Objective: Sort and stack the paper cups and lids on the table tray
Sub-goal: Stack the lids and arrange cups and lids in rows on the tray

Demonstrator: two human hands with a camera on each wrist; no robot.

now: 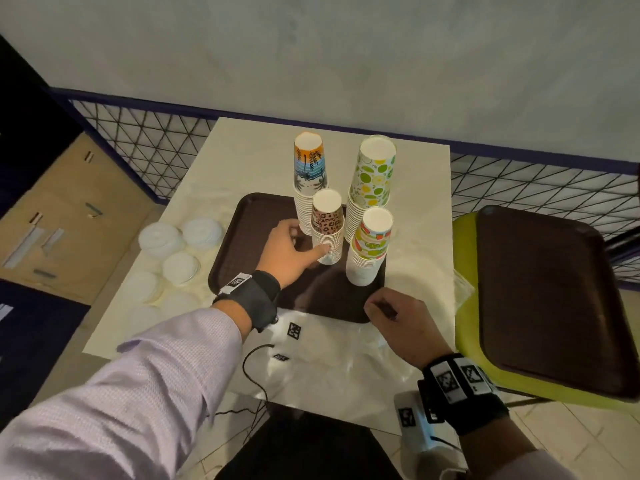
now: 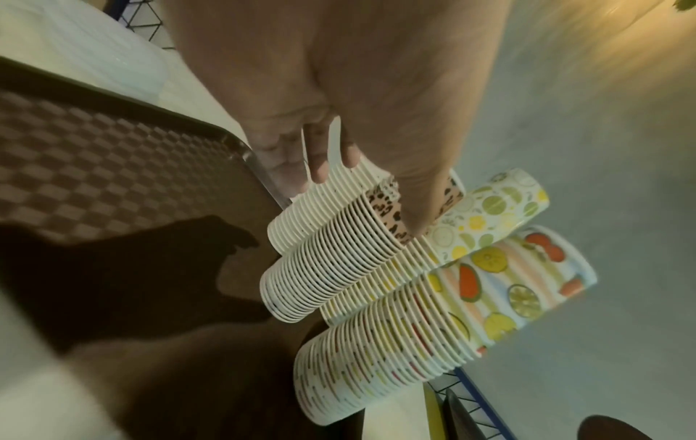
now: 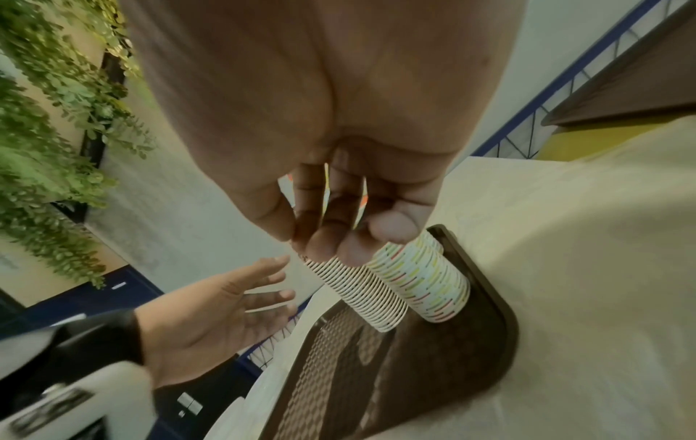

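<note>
Four stacks of upside-down paper cups stand on the brown tray (image 1: pixel 242 244): a palm-print stack (image 1: pixel 309 168) and a lime-print stack (image 1: pixel 374 178) at the back, a leopard-print stack (image 1: pixel 328 226) and a striped fruit-print stack (image 1: pixel 370 247) in front. My left hand (image 1: pixel 294 244) is over the tray beside the leopard-print stack (image 2: pixel 339 262), its fingers straight and spread and its thumb against the stack's side. My right hand (image 1: pixel 391 317) hovers at the tray's front right corner, loosely curled and holding nothing. White lids (image 1: pixel 180 251) lie loose on the table left of the tray.
A second brown tray (image 1: pixel 554 306) rests on a green chair (image 1: pixel 464 306) to the right. A dark mesh railing (image 1: pixel 156 150) runs behind the table. A thin cable (image 1: pixel 249 368) and clear plastic wrap (image 1: pixel 346 355) lie at the table's front edge.
</note>
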